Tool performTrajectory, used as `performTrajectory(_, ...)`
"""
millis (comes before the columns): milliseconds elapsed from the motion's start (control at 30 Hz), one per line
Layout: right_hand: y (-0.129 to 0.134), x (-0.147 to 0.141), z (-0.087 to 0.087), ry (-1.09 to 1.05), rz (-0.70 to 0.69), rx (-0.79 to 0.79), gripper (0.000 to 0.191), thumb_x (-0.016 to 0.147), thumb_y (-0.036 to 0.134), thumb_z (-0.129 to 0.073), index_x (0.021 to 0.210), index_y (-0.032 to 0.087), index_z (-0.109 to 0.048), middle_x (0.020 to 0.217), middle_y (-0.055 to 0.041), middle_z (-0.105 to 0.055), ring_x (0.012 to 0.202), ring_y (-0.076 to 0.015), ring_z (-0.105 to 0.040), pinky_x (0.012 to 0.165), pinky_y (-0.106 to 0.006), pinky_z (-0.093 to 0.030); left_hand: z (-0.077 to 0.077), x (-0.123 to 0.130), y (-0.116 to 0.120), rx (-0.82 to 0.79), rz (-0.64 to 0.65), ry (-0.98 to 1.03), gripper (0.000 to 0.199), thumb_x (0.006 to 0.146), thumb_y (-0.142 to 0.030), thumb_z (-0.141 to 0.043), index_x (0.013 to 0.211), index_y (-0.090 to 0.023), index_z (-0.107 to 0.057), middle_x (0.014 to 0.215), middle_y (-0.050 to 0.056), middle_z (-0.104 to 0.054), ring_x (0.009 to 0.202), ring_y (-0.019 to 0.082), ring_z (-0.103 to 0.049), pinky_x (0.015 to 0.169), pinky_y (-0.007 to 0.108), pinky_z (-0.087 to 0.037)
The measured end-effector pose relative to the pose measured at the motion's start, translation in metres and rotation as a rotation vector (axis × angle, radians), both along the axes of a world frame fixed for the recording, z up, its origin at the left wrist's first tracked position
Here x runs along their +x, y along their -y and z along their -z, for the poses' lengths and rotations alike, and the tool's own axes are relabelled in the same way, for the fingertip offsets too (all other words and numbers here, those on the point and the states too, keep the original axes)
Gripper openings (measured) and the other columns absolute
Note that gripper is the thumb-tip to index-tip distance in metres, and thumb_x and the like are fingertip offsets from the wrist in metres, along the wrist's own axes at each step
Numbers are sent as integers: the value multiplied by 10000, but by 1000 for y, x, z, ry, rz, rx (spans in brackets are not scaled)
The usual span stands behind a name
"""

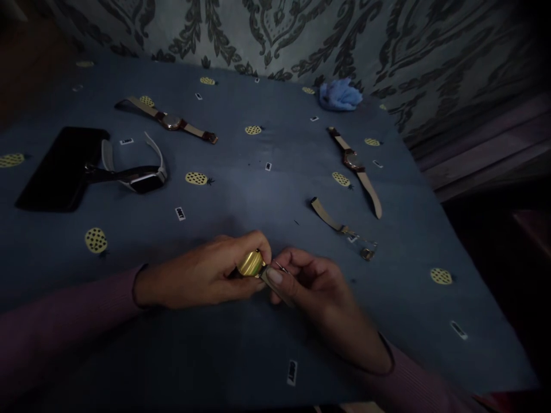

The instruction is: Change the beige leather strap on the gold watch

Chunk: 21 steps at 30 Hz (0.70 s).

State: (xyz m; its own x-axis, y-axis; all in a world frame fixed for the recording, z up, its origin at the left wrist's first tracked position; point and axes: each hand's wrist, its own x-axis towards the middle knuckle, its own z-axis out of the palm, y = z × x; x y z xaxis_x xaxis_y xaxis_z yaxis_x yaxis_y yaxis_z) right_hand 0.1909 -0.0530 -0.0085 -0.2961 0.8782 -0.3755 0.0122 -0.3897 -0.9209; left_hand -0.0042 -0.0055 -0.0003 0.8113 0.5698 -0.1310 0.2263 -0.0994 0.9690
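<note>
Near the table's front, my left hand (206, 269) is closed around a round, shiny gold watch case (251, 264), its smooth side facing up. My right hand (314, 281) meets it on the right, pinching a pale watch strap (275, 289) between thumb and fingers at the edge of the case. A thin, dark, pin-like piece (280, 267) shows by the right fingertips; I cannot tell whether it is a tool or part of the watch. Beyond the right hand lies a strap piece (326, 215), with a small round metal part (367, 253) near it.
A brown-strapped watch (172, 121) lies at the back left, another (353, 160) at the right. A black phone (64, 166) and a white-banded smartwatch (146, 180) sit at left. A crumpled blue cloth (340, 94) rests near the wall on the pineapple-print tablecloth (232, 201).
</note>
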Motion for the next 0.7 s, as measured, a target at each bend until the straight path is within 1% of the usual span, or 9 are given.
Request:
performTrajectory(67, -1, 0, -1, -9, 1, -28, 244, 791, 364, -764, 736, 180, -614, 569, 39, -584, 533, -92, -463, 538, -242, -362, 0, 0, -1, 6, 4, -1, 61, 906, -184, -511, 947, -202, -470, 667, -77, -425, 552, 81, -386, 514, 201, -322)
performTrajectory(200, -4, 1, -5, -58, 20, -104, 325, 750, 400, -797, 774, 194, -547, 543, 53, -601, 516, -87, -490, 532, -228, -373, 0, 0, -1, 23, 9, -15, 56, 911, -198, -520, 946, -199, -476, 675, -74, -434, 555, 81, -390, 524, 204, -326)
performTrajectory(300, -4, 2, -6, -71, 23, -133, 349, 739, 385, -808, 794, 201, -516, 537, 60, -609, 510, -83, -490, 534, -221, -372, 1, 0, -1, 30, 13, -18, 56, 923, -216, -524, 957, -196, -485, 679, -73, -438, 559, 81, -395, 527, 203, -329)
performTrajectory(400, -4, 2, -5, -79, 15, -142, 349, 736, 354, -814, 809, 203, -507, 545, 60, -616, 512, -84, -490, 527, -220, -359, 2, 0, -1, 28, 16, -13, 65, 928, -219, -527, 978, -192, -498, 692, -68, -456, 565, 81, -406, 527, 200, -334)
performTrajectory(500, -4, 2, -4, -92, 17, -150, 347, 735, 329, -818, 817, 205, -504, 556, 62, -617, 530, -87, -511, 545, -221, -373, 3, 0, -1, 28, 18, 11, 51, 926, -199, -528, 969, -180, -509, 686, -66, -470, 562, 77, -411, 527, 197, -336)
performTrajectory(700, -4, 2, -4, -84, 17, -144, 352, 734, 345, -820, 818, 208, -507, 566, 60, -616, 533, -94, -527, 537, -229, -382, 4, 1, 0, 25, 24, 46, 32, 919, -181, -531, 945, -180, -513, 660, -70, -472, 548, 74, -403, 517, 195, -329)
